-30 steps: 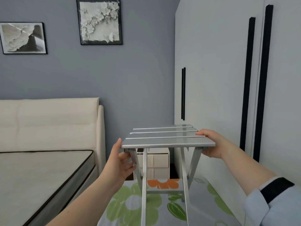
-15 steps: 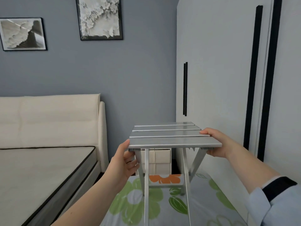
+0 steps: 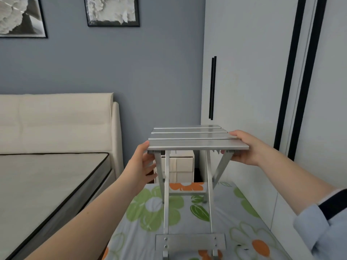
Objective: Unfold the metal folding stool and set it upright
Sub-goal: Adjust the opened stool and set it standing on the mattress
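head view has the near cross-brace (image 3: 190,244) of the metal folding stool (image 3: 195,145) lowest in frame, over the flower-print floor mat (image 3: 150,212); whether the feet touch it cannot be told. farther on, the left hand (image 3: 141,167) grasps the seat's left edge and the right hand (image 3: 247,149) grasps its right edge, thumb on the slats. to finish well, the person would likely keep the seat level and lower all the feet together onto the mat. room is narrow: the bed (image 3: 47,184) edge lies left, the wardrobe (image 3: 253,91) right, a small cabinet (image 3: 181,168) beyond.
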Demonstrator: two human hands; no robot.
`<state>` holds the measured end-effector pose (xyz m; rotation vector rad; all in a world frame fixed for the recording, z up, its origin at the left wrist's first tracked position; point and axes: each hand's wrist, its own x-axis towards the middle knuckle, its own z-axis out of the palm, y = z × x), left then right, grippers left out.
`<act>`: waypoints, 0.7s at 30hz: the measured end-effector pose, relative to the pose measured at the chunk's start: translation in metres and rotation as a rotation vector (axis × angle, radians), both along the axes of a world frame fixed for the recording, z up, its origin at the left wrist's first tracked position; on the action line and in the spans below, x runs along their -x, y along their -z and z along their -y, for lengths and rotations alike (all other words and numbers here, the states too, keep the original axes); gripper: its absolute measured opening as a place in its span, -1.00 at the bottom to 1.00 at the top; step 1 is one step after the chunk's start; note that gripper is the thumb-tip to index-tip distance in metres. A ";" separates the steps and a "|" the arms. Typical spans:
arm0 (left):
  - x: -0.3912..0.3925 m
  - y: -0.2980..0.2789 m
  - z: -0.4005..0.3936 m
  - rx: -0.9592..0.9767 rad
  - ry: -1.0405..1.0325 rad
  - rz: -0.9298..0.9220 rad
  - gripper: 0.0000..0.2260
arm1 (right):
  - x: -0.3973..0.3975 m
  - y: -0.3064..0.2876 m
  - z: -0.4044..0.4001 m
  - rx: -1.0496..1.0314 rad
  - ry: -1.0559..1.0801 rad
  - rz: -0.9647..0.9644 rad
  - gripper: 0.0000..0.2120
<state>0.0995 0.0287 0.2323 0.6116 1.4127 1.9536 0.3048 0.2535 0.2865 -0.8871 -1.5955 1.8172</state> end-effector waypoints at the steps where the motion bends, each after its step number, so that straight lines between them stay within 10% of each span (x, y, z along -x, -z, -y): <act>1: 0.000 0.000 0.000 0.007 -0.023 -0.002 -0.49 | -0.003 0.001 0.005 0.003 -0.005 -0.019 -0.72; 6: -0.001 -0.003 -0.001 -0.015 -0.040 -0.010 -0.66 | -0.018 0.013 0.025 -0.002 0.106 -0.137 -0.62; 11: -0.004 -0.005 -0.003 -0.028 -0.052 0.033 -0.67 | -0.015 0.028 0.050 -0.156 0.203 -0.226 -0.94; 16: -0.008 -0.009 -0.002 0.003 -0.090 0.042 -0.63 | -0.014 0.031 0.050 -0.135 0.224 -0.352 -0.53; 21: -0.017 -0.014 -0.003 0.036 -0.069 0.022 -0.57 | -0.017 0.026 0.046 -0.106 0.223 -0.411 -0.59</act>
